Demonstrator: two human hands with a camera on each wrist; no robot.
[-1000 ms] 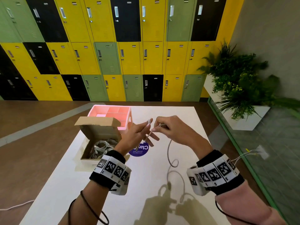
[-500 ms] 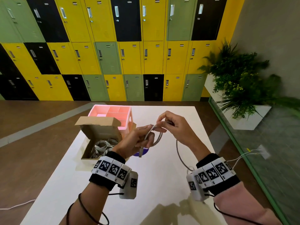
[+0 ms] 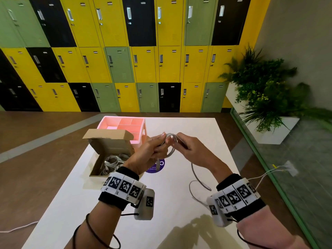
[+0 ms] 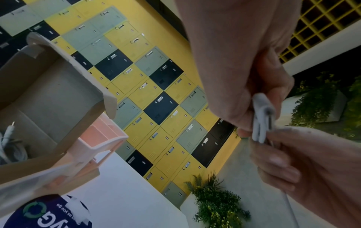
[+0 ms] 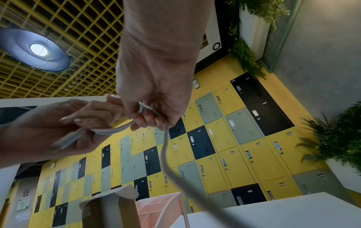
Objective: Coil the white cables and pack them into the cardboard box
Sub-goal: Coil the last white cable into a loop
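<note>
A white cable (image 3: 172,146) is looped between my two hands above the white table (image 3: 188,130). My left hand (image 3: 152,150) grips the small coil of loops (image 4: 261,120), with a plug end hanging below the palm (image 5: 66,138). My right hand (image 3: 186,148) pinches the cable (image 5: 144,110) at the top of the coil. The loose tail (image 3: 195,178) drops from the right hand and curls down to the table. The open cardboard box (image 3: 109,146) sits left of my left hand, its lid raised, with several coiled white cables (image 3: 113,162) inside.
A pink compartment tray (image 3: 125,124) stands behind the box. A round blue sticker (image 3: 158,168) lies on the table under my hands. Coloured lockers (image 3: 143,69) fill the back wall. A planter with green plants (image 3: 265,97) is at the right, beyond the table's edge.
Both hands have come closer together and risen slightly. More cable is wound into loops at the left hand, and the hanging tail has become shorter.
</note>
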